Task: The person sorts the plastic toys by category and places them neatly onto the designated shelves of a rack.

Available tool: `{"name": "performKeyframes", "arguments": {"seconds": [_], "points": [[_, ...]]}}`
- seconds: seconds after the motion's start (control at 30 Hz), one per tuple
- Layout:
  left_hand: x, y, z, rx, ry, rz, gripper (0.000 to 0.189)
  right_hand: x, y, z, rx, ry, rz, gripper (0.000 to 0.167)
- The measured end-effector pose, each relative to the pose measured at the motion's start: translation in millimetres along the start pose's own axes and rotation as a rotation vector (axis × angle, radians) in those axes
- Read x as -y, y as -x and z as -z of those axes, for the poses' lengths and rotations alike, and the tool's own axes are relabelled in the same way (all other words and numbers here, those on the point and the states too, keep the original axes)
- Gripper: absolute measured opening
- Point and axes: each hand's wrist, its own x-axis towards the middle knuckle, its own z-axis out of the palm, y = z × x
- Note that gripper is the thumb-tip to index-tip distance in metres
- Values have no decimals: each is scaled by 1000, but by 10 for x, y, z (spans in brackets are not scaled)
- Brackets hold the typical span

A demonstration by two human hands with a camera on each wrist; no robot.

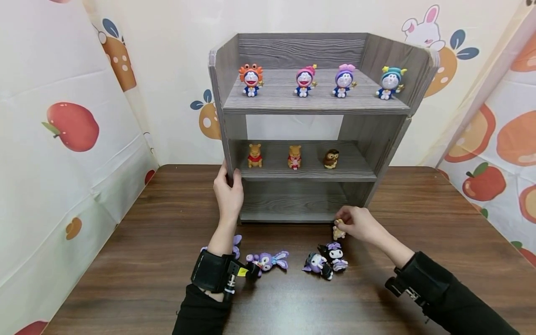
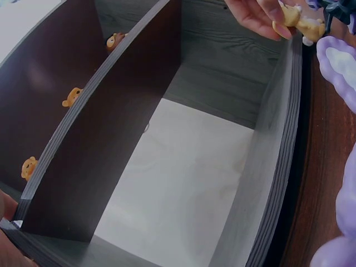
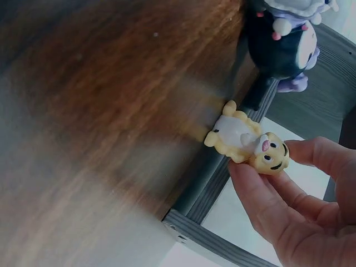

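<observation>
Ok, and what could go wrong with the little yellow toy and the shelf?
The right hand pinches the yellow figure by its head with just fingertips, so it might slip. That hand is also near the black-hooded figure on the table and could bump it. The left hand grips the shelf by its side; a tug might topple the crab-hat figure up top.

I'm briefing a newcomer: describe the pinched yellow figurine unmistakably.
Find the grey wood-grained shelf unit. By its bottom front edge, a bare right hand pinches the small figurine. Its yellow body distinguishes it from the purple and black figurines nearby.
</observation>
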Motion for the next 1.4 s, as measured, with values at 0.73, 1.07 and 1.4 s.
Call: {"name": "performKeyframes", "arguments": {"seconds": [0.73, 1.07, 1.4], "points": [[-301, 33, 1, -4, -19, 14, 39, 88, 91, -118, -50, 231, 123, 39], [-298, 42, -2, 2, -4, 11, 39, 78, 73, -150, -83, 212, 139, 35], [-317, 30, 10, 9, 1, 33, 38, 275, 100, 60, -123, 222, 166, 32]]}}
